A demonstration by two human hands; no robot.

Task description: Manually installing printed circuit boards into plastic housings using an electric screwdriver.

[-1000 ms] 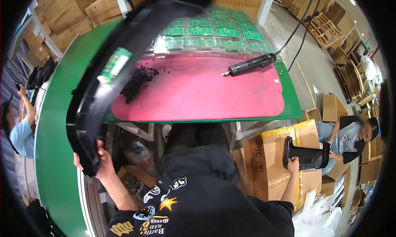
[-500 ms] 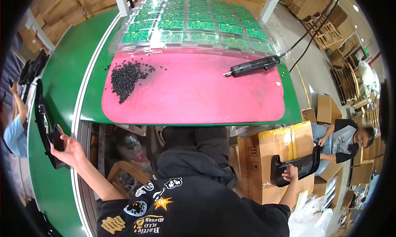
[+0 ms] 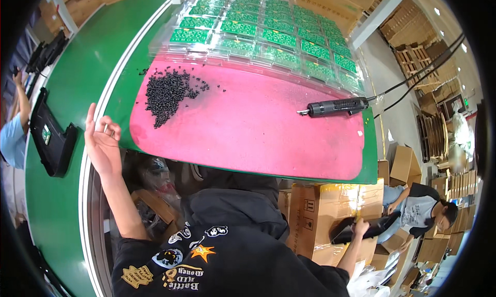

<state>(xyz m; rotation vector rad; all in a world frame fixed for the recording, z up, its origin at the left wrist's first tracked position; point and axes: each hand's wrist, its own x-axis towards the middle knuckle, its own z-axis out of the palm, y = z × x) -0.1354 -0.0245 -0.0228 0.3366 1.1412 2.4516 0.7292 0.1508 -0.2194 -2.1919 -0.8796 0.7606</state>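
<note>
My left hand (image 3: 105, 146) is raised at the edge of the green belt, its fingers apart and nothing in them. Beyond it, a black plastic housing (image 3: 58, 151) lies on the belt, with a small green circuit board (image 3: 46, 134) inside it. My right hand (image 3: 361, 226) grips a second black plastic housing (image 3: 376, 225) at my right side, in front of a cardboard box (image 3: 330, 209). A heap of small black screws (image 3: 166, 95) lies on the pink mat (image 3: 243, 126). The black electric screwdriver (image 3: 338, 107) rests at the mat's right.
Trays of green circuit boards (image 3: 279, 37) are stacked along the mat's far side. The green belt (image 3: 57, 219) runs along my left, with a metal rail (image 3: 111, 90) between it and the bench. A co-worker (image 3: 421, 209) is close to the right-hand housing; another person (image 3: 14, 136) is at far left.
My left hand has let go of the first housing, which now lies on the belt, and has drawn back. The right-hand housing has tilted and come away from the co-worker's hands. The view has turned.
</note>
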